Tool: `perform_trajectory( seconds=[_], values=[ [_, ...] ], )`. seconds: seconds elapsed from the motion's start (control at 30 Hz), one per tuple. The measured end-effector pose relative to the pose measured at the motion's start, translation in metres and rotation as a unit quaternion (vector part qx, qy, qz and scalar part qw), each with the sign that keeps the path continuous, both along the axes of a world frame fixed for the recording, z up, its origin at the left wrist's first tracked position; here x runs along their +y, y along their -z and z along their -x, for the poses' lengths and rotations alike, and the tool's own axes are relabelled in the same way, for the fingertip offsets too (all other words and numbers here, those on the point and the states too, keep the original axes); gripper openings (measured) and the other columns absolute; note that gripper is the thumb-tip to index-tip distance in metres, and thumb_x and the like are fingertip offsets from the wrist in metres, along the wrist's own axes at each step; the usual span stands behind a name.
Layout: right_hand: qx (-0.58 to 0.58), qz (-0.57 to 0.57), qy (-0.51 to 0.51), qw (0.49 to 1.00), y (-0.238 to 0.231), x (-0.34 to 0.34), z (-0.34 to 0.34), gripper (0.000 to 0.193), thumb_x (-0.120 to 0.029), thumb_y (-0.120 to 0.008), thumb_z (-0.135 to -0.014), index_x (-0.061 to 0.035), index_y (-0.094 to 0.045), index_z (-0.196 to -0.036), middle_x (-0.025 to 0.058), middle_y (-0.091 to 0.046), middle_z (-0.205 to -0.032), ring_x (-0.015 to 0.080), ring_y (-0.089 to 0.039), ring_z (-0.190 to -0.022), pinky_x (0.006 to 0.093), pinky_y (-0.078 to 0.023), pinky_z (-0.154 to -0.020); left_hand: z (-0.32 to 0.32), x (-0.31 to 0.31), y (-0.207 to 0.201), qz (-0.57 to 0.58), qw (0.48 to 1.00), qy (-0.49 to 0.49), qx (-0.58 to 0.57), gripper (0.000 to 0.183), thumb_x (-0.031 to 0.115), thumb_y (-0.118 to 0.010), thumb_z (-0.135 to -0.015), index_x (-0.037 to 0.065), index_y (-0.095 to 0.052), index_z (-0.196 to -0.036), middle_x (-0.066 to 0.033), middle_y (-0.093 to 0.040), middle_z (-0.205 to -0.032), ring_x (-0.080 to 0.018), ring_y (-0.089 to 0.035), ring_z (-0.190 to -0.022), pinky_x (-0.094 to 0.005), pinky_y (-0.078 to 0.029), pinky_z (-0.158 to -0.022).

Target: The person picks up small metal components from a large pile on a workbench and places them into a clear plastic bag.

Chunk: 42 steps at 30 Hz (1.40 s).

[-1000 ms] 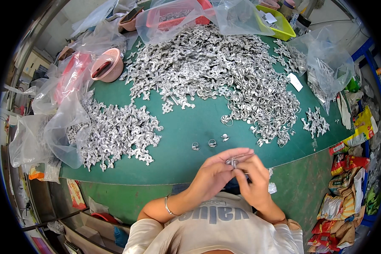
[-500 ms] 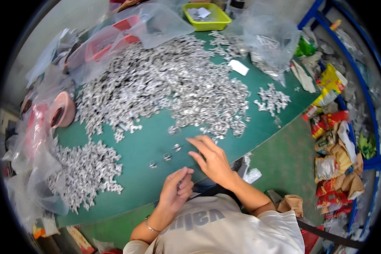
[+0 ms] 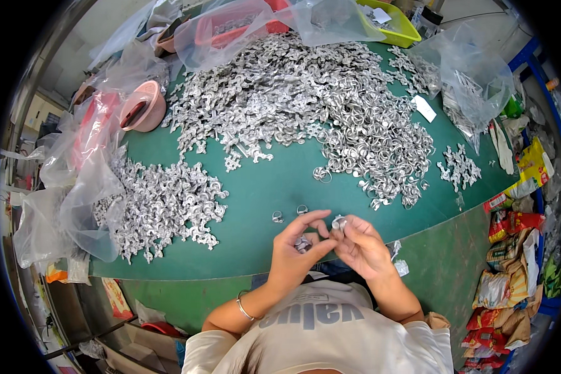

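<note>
My right hand (image 3: 369,250) pinches a silver metal ring (image 3: 339,223) between thumb and fingers, close to the fingertips of my left hand. Curled around several small silver metal pieces (image 3: 303,244), my left hand (image 3: 293,252) has its thumb and index finger stretched toward that ring. How the pieces in the palm are shaped is mostly hidden. Just beyond my left hand, two loose rings, a nearer ring (image 3: 277,216) and another ring (image 3: 302,210), lie on the green tabletop (image 3: 255,187). A heap of similar rings (image 3: 380,137) spreads farther off to the right.
Small wavy silver castings form a big heap (image 3: 249,93) at the back and another heap (image 3: 162,206) at left. Around them are a pink cup (image 3: 146,112), clear plastic bags (image 3: 474,75), a yellow-green basket (image 3: 405,31) and a white tag (image 3: 424,108). Snack packets (image 3: 498,274) hang at right.
The view has shifted. My right hand was open over the table; it now pinches a ring beside my left hand. Three loose rings lay near the hands before, and two lie there now.
</note>
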State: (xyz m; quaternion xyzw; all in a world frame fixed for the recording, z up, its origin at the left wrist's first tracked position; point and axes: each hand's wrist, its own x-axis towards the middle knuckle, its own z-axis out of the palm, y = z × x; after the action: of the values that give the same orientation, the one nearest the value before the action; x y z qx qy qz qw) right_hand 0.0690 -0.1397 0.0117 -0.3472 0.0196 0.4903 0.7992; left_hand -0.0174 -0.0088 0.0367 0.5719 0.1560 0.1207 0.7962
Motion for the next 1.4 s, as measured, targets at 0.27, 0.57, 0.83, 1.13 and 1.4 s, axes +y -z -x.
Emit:
perform_trajectory(
  seconds=[0.27,0.57,0.83,1.13,1.4],
  values=[
    [0.149,-0.161,-0.052,0.974,-0.008,-0.009,0.008,0.024,-0.015,-0.055,-0.085,-0.0014,-0.052,-0.105,0.0043,-0.057,-0.097,0.0098,-0.052,-0.07,0.0207,-0.039,-0.05,-0.007,-0.006,-0.016,-0.182,0.982,-0.005,-0.051,0.035,-0.007,-0.069,-0.065,-0.002,-0.062,-0.099,-0.0027,-0.053,-0.081,-0.0051,-0.045,-0.06,-0.0204,-0.038,-0.064],
    [0.14,-0.158,-0.049,0.976,-0.016,-0.007,0.013,0.024,-0.013,-0.058,-0.084,-0.0041,-0.053,-0.106,0.0033,-0.057,-0.101,0.0138,-0.055,-0.09,0.0289,-0.044,-0.079,-0.003,-0.007,-0.024,-0.205,0.977,-0.019,-0.061,0.036,-0.009,-0.069,-0.064,-0.001,-0.062,-0.099,-0.0037,-0.054,-0.081,-0.0072,-0.047,-0.063,-0.0217,-0.04,-0.066],
    [0.064,-0.162,-0.041,0.984,-0.013,-0.006,0.016,0.017,-0.014,-0.056,-0.086,-0.0078,-0.055,-0.101,0.0026,-0.057,-0.098,0.0143,-0.055,-0.092,0.0305,-0.044,-0.08,0.0,-0.007,-0.025,-0.177,0.983,-0.006,-0.058,0.035,-0.009,-0.067,-0.067,-0.001,-0.063,-0.101,-0.0041,-0.053,-0.085,-0.0055,-0.046,-0.062,-0.0198,-0.039,-0.061],
    [-0.065,-0.061,0.035,0.995,-0.028,-0.004,0.021,0.01,-0.007,-0.055,-0.086,-0.0038,-0.055,-0.095,0.0064,-0.058,-0.092,0.0126,-0.056,-0.082,0.0262,-0.046,-0.067,-0.002,-0.006,-0.029,-0.15,0.982,0.04,-0.105,0.035,-0.007,-0.063,-0.074,0.004,-0.061,-0.108,-0.0029,-0.051,-0.087,-0.0041,-0.042,-0.058,-0.0187,-0.036,-0.053],
    [-0.325,-0.044,0.199,0.924,-0.033,-0.003,0.023,0.008,0.001,-0.061,-0.08,0.001,-0.053,-0.083,0.0131,-0.057,-0.084,0.0158,-0.056,-0.076,0.0247,-0.046,-0.062,-0.006,-0.005,-0.044,-0.112,0.984,0.1,-0.095,0.028,-0.007,-0.065,-0.071,0.0,-0.063,-0.098,-0.0037,-0.054,-0.084,-0.0045,-0.045,-0.061,-0.0191,-0.037,-0.059]
  ],
)
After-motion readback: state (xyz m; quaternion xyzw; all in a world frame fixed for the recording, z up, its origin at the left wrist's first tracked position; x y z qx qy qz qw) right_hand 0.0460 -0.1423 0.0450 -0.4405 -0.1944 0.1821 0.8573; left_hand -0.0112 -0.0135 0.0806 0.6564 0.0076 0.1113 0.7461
